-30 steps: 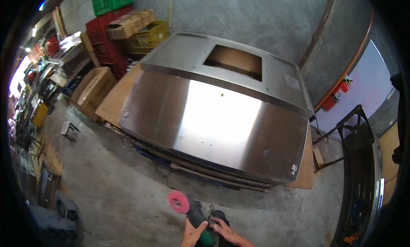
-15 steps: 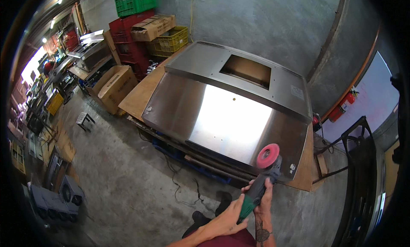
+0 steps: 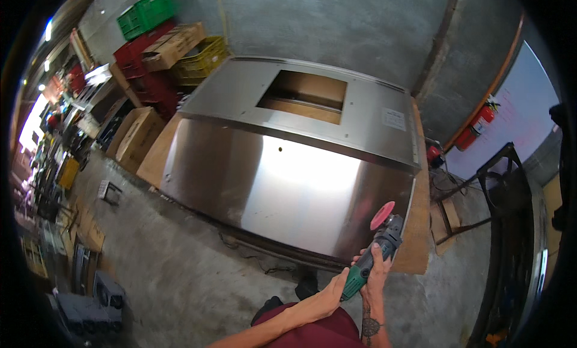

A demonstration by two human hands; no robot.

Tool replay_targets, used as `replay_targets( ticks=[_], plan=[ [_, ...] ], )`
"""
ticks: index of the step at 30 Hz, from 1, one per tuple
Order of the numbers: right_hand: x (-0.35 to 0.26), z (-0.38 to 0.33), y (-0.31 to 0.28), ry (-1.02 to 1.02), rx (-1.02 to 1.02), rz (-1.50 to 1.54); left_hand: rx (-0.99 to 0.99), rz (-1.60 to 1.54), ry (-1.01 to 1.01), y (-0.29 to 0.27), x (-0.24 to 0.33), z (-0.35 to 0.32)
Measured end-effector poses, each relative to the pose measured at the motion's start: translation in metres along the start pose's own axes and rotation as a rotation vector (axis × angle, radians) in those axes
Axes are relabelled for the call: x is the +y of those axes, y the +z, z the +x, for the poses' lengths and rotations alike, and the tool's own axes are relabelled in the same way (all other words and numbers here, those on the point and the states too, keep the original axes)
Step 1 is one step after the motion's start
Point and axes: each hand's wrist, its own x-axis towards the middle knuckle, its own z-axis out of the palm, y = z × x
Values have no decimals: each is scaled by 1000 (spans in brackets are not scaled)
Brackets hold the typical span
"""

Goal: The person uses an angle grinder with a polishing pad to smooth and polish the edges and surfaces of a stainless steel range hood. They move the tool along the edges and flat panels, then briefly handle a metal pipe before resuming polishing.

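Both hands grip an angle grinder (image 3: 364,267) with a dark grey head, a green rear body and a pink disc (image 3: 383,215). My left hand (image 3: 332,295) wraps the rear green end. Farther forward, my right hand (image 3: 378,271) closes round the body behind the head. The disc stands tilted, edge turned toward me, over the right front part of a large brushed stainless steel hood (image 3: 204,173). Whether it touches the steel I cannot tell. A rectangular opening is cut in the hood's raised back section (image 3: 366,101), and a small round hole shows in its front panel.
The hood rests on a wooden board (image 3: 415,246). Stacked crates (image 3: 147,14) and a cardboard box (image 3: 135,137) stand at the far left, a small stool (image 3: 108,190) nearer. To the right are a fire extinguisher (image 3: 475,128), a whiteboard (image 3: 511,107) and a dark metal frame (image 3: 502,179). A cable (image 3: 258,264) lies on the floor.
The view has shifted, bringing the hood nearer and leftward in the picture. The grinder has turned, so its disc now shows more edge-on. Both hands keep their hold.
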Motion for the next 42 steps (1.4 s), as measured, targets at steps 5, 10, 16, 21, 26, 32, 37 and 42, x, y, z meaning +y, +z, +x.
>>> replay_targets(
  ticks=[5, 10, 16, 21, 26, 32, 37, 42],
  plan=[
    [-15, 37, -11, 0, 60, -55, -86, 49, 21, 3, -10, 40],
    [-27, 64, -18, 2, 88, -11, -88, 200, 132, 12, -20, 75],
    [-41, 83, -24, -163, 172, -231, -197, 27, 61, 16, -26, 96],
    [-51, 115, -23, -433, 377, -830, -207, -65, 6, -13, -29, 111],
    [-59, 115, 24, -509, 495, -1129, -17, -137, -236, -47, -83, 51],
    [-14, 119, 54, -709, 524, -1386, 151, -154, -563, -115, -123, -47],
    [23, 94, 125, -854, 419, -1430, 314, -326, -746, -152, -183, -157],
    [72, 62, 217, -911, 322, -1451, 373, -162, -765, -196, -265, -276]
  ],
)
